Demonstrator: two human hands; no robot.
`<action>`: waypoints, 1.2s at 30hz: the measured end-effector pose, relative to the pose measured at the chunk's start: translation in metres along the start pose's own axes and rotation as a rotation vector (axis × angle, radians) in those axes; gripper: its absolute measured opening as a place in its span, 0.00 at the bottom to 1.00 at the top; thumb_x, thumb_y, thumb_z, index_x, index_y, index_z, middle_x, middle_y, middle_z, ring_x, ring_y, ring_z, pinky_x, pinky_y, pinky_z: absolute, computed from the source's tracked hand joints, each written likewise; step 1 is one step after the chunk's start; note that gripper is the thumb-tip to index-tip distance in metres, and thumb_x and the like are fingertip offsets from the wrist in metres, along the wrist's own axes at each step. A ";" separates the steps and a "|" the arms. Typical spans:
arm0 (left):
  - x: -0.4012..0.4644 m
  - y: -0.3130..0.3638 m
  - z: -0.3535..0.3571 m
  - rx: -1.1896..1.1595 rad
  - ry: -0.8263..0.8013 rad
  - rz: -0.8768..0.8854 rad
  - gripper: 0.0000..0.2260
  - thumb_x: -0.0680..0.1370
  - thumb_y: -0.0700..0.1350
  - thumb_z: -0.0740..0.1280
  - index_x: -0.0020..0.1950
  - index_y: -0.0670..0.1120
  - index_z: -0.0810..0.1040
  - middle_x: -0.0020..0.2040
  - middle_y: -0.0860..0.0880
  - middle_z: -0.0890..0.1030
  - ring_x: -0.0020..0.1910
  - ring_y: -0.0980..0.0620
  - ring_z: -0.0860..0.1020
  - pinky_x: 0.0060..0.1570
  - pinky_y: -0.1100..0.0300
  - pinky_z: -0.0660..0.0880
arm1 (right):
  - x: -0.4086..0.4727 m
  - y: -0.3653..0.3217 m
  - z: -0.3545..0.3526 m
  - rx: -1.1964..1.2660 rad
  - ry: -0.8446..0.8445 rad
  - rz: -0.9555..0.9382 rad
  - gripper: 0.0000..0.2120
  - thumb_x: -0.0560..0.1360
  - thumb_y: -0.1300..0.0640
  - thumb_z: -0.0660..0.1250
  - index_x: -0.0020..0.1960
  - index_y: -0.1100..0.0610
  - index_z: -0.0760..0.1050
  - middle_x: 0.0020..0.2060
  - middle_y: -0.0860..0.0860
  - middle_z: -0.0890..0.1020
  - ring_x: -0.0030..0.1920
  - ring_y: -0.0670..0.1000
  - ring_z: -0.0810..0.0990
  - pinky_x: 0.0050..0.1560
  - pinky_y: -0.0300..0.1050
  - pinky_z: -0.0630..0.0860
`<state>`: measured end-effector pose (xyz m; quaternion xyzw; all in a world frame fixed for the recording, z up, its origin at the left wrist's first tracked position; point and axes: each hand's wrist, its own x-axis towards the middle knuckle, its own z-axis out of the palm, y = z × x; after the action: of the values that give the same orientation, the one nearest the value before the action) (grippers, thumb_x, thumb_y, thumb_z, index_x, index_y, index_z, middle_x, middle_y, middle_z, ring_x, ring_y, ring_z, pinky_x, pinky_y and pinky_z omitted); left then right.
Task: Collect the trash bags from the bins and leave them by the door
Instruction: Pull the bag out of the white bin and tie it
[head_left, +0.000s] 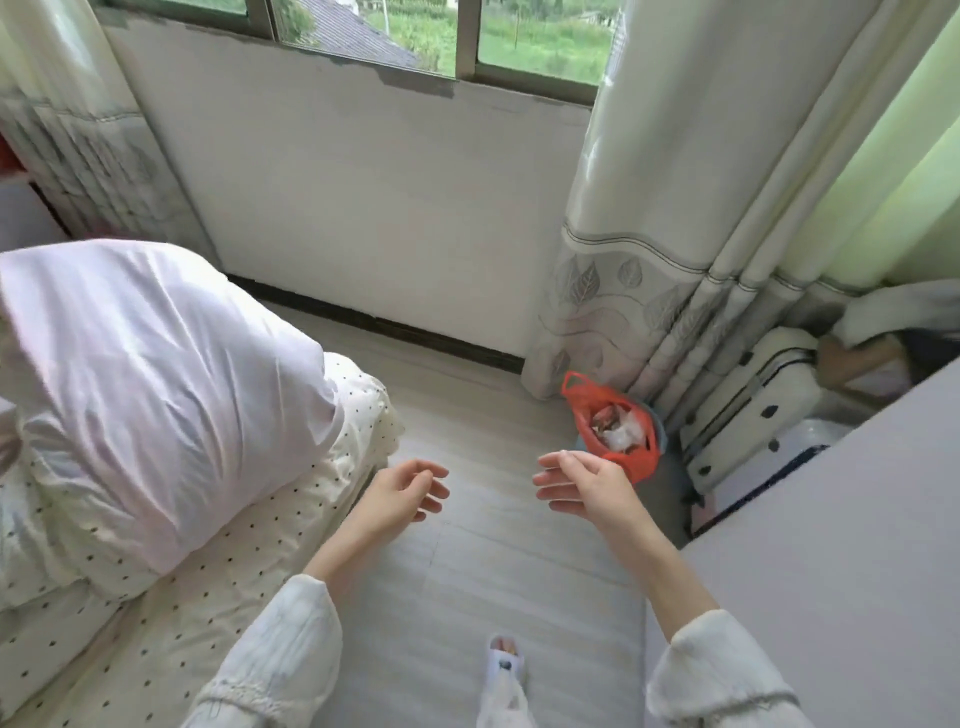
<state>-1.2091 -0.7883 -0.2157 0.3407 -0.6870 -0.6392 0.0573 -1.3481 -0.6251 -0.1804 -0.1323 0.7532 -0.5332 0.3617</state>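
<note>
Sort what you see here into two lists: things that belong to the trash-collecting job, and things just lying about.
Belongs to the job:
orange trash bag, holding wrappers
small bin lined by it
left hand, empty
right hand, empty

Just lying about:
pillow
dotted bedding
curtain
white suitcase

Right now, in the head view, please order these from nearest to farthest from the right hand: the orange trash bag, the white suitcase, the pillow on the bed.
Measured from the right hand:
1. Orange trash bag, just beyond it, by the curtain.
2. White suitcase, farther right, against the curtain.
3. Pillow, far left, on the bed.
</note>
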 end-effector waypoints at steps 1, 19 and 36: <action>0.023 0.011 0.000 -0.018 0.026 -0.007 0.13 0.80 0.37 0.54 0.43 0.49 0.74 0.39 0.49 0.78 0.36 0.53 0.77 0.38 0.62 0.71 | 0.027 -0.014 -0.006 -0.006 -0.017 -0.007 0.12 0.80 0.58 0.54 0.50 0.60 0.75 0.37 0.52 0.81 0.37 0.50 0.79 0.41 0.41 0.74; 0.414 0.111 -0.143 -0.246 0.380 -0.092 0.12 0.80 0.39 0.54 0.46 0.49 0.75 0.40 0.49 0.79 0.38 0.53 0.77 0.40 0.63 0.72 | 0.487 -0.213 0.088 -0.226 -0.379 -0.011 0.12 0.79 0.58 0.56 0.51 0.59 0.78 0.40 0.53 0.83 0.42 0.52 0.81 0.49 0.44 0.77; 0.665 0.142 -0.437 -0.388 0.857 -0.250 0.11 0.80 0.38 0.53 0.50 0.44 0.75 0.40 0.50 0.78 0.39 0.52 0.77 0.41 0.62 0.72 | 0.825 -0.390 0.361 -0.465 -0.787 0.010 0.13 0.78 0.58 0.57 0.53 0.61 0.78 0.41 0.54 0.83 0.43 0.53 0.82 0.52 0.47 0.76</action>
<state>-1.5471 -1.5222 -0.2455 0.6361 -0.4236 -0.5597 0.3205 -1.7534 -1.5181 -0.2244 -0.3989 0.6589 -0.2575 0.5834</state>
